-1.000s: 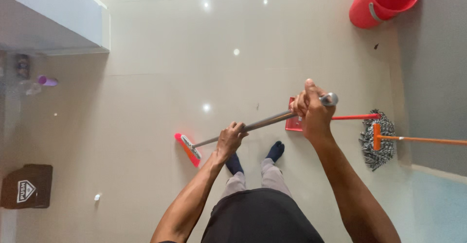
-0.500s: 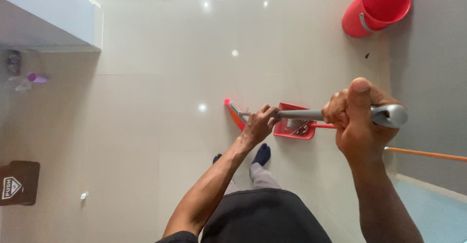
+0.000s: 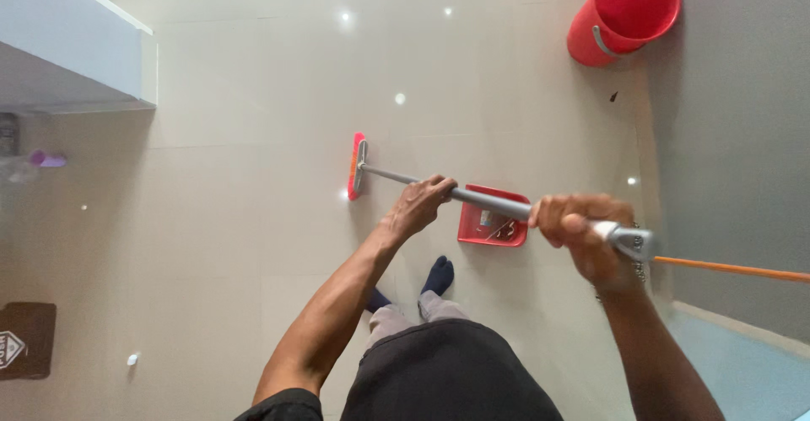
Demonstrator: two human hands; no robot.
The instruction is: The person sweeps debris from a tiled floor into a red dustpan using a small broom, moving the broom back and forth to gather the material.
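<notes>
Since half a second ago, your broom head (image 3: 357, 165) has swung further left, away from the red dustpan (image 3: 492, 227), and now stands upright on the pale floor (image 3: 253, 218). Your left hand (image 3: 419, 204) grips the grey handle (image 3: 489, 203) mid-shaft, while your right hand (image 3: 582, 234) is wrapped around its top end. A red bucket (image 3: 623, 13) stands well apart by the wall.

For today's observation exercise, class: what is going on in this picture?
A person stands on a pale tiled floor, holding a grey-handled broom with both hands: the left hand mid-handle, the right hand near its top end. The red broom head is down at the floor. A red dustpan lies by the feet, and a red bucket stands near the wall.
</notes>
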